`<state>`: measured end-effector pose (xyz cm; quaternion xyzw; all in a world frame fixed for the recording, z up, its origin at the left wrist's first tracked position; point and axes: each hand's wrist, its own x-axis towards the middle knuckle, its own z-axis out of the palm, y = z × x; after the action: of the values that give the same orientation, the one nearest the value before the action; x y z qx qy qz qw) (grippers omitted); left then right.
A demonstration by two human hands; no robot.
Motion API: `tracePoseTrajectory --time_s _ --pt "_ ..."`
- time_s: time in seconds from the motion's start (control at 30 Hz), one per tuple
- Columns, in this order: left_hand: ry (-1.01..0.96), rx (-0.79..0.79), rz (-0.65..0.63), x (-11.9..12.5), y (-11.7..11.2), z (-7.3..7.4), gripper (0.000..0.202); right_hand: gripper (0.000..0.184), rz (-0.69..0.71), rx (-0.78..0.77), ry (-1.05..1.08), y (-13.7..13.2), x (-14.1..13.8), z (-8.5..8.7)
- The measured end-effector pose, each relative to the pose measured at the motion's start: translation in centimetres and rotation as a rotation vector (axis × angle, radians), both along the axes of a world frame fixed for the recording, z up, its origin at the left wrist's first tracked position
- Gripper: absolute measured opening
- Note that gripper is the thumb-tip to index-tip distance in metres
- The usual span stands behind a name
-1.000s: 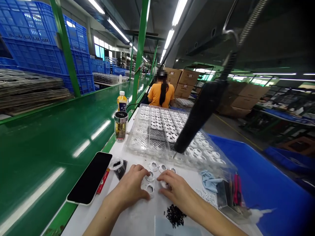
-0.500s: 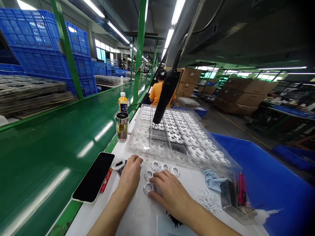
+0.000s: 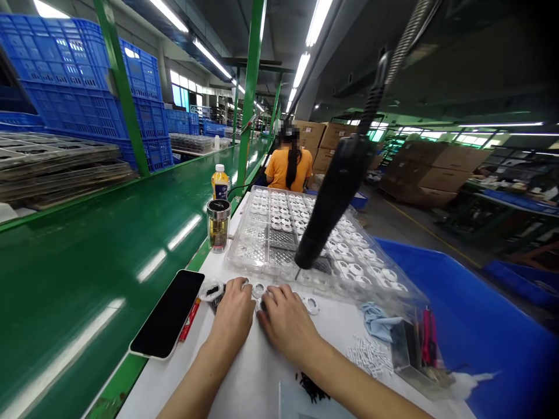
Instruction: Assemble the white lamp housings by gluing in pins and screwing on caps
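Observation:
My left hand point(image 3: 233, 309) rests on the white table, its fingers curled down beside a small tub of black screws point(image 3: 212, 291). A bit of white plastic shows by its fingertips, but what they hold is hidden. My right hand point(image 3: 288, 320) is close beside it, thumb and fingers bent around a white plastic ring point(image 3: 261, 306), mostly covered. Another white ring point(image 3: 258, 289) lies just beyond, between the hands. A separate ring point(image 3: 311, 305) sits right of my right fingers. Above hangs a black electric screwdriver point(image 3: 325, 203), its bit over the near edge of the clear tray point(image 3: 248, 254).
White rings fill many tray cells. At left lie a phone point(image 3: 168, 314), a red packet point(image 3: 189, 321), a glass jar point(image 3: 218, 227) and a bottle point(image 3: 220, 181) beside the green conveyor point(image 3: 109, 262). White pins point(image 3: 370, 355), black screws point(image 3: 312, 387), a blue cloth point(image 3: 379, 321) and a blue bin point(image 3: 471, 302) are right.
My right hand has moved up and left towards my left hand, and the loose rings are gathered there. The hanging screwdriver has swung right and nearer.

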<state>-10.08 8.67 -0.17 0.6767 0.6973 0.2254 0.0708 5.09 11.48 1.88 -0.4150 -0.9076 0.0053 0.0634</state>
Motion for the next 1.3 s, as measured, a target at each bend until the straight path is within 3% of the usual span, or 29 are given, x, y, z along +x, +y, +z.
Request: tracePoseTrajectory --time_s 0.33,0.5,0.6,0.77,0.93,1.1,1.3 --pt "-0.038 0.052 -0.014 0.9 1.6 -0.6 0.013 0.027 0.096 -0.011 0.118 -1.0 2.7 -1.1" --pt "-0.128 0.033 -0.032 0.2 0.8 0.0 0.029 0.038 0.148 -0.056 0.168 -0.9 3.2 -0.4" --pt "-0.169 -0.034 -0.065 -0.3 -0.2 0.8 0.031 0.04 0.068 -0.079 0.187 -0.8 5.6 0.4" --pt "-0.177 -0.143 -0.079 -0.4 -1.0 1.2 0.048 0.027 -0.047 -0.177 0.159 -1.5 9.1 0.8" --pt "-0.148 -0.117 -0.056 -0.3 -0.6 0.3 0.047 0.029 0.017 -0.201 0.173 -1.7 6.6 0.0" --pt "-0.139 -0.107 -0.093 -0.3 -0.4 -0.2 0.052 0.028 0.046 -0.111 0.194 0.1 2.9 -0.7" --pt "-0.153 -0.1 -0.091 -0.3 -0.6 0.1 0.047 0.032 0.03 -0.039 0.214 1.5 4.2 -0.9"
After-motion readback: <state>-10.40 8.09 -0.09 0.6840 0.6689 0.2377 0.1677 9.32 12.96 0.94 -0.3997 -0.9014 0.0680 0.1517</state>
